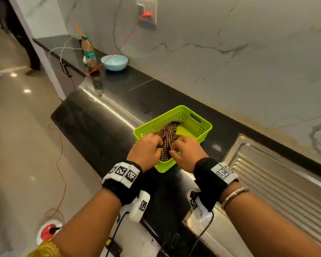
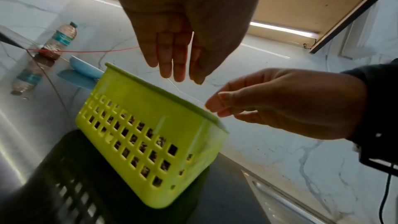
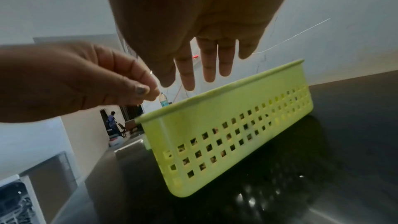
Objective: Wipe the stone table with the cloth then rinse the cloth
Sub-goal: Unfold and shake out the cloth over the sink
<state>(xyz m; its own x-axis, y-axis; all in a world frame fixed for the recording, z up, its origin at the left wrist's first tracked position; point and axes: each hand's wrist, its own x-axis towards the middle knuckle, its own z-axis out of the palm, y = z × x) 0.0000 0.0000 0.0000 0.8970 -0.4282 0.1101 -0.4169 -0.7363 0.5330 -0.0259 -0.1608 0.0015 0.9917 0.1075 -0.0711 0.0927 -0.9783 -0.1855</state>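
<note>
A checked brown cloth (image 1: 169, 134) lies bunched in a lime-green perforated basket (image 1: 191, 115) on the black stone table (image 1: 100, 123). Both hands hover over the basket's near end. My left hand (image 1: 158, 145) and right hand (image 1: 175, 145) are side by side above the cloth, fingers bent down. In the left wrist view the left hand (image 2: 176, 74) hangs above the basket (image 2: 150, 125) rim with nothing in it. In the right wrist view the right hand (image 3: 204, 77) is likewise empty above the basket (image 3: 237, 117). Cloth shows only through the basket holes there.
A steel sink drainboard (image 1: 267, 173) adjoins the table on the right. Far left on the counter stand a plastic bottle (image 1: 89, 52) and a light-blue bowl (image 1: 114, 62), with a red cable (image 1: 126, 39) running to a wall socket. A marble wall backs the counter.
</note>
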